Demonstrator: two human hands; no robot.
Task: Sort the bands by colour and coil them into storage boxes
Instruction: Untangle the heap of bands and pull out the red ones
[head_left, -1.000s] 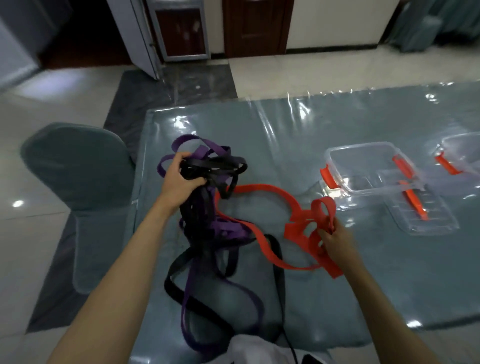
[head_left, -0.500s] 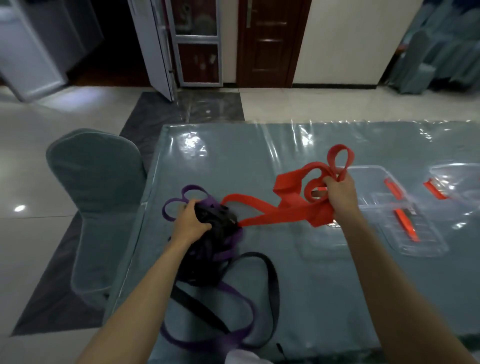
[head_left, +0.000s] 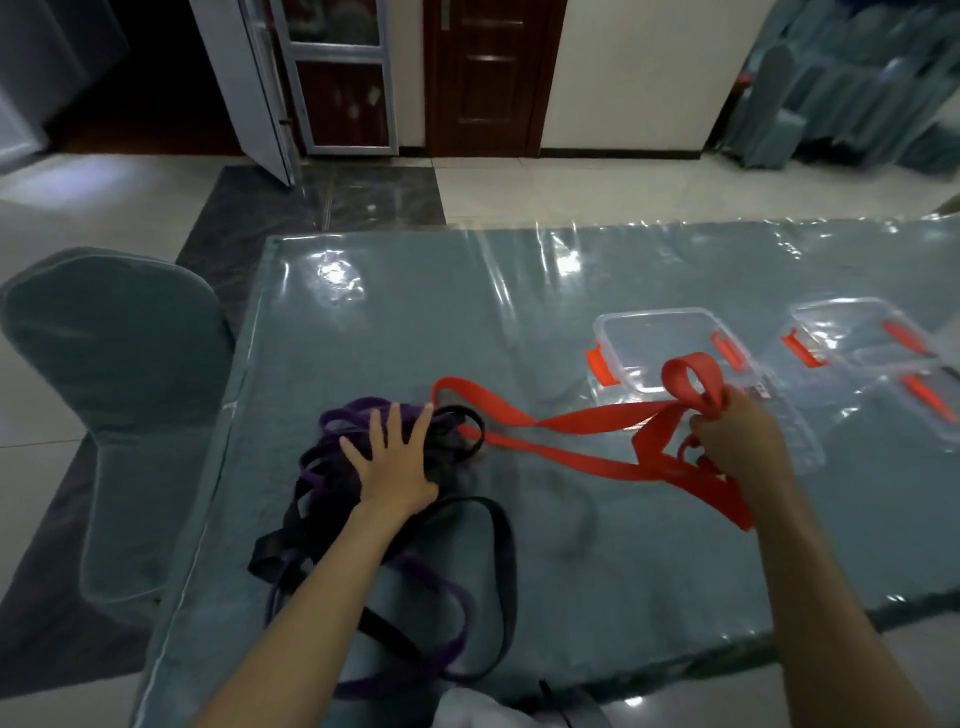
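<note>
A tangle of purple bands (head_left: 332, 467) and black bands (head_left: 498, 540) lies on the left of the table. My left hand (head_left: 389, 462) presses flat on that pile with fingers spread. My right hand (head_left: 737, 441) grips bunched loops of the red band (head_left: 571, 418), which stretches left to the pile and passes through a black loop there. A clear storage box (head_left: 670, 353) with orange clips stands just behind my right hand. A second clear box (head_left: 857, 332) stands further right.
The table (head_left: 415, 322) has a teal cloth under shiny clear plastic. A covered chair (head_left: 114, 374) stands at its left edge. Clear lids (head_left: 914, 400) with orange clips lie beside the boxes. A white cloth (head_left: 478, 712) shows at the near edge.
My left hand let go of the dark bands and now lies flat on them. My right hand pulled the red band further right, toward the nearer box.
</note>
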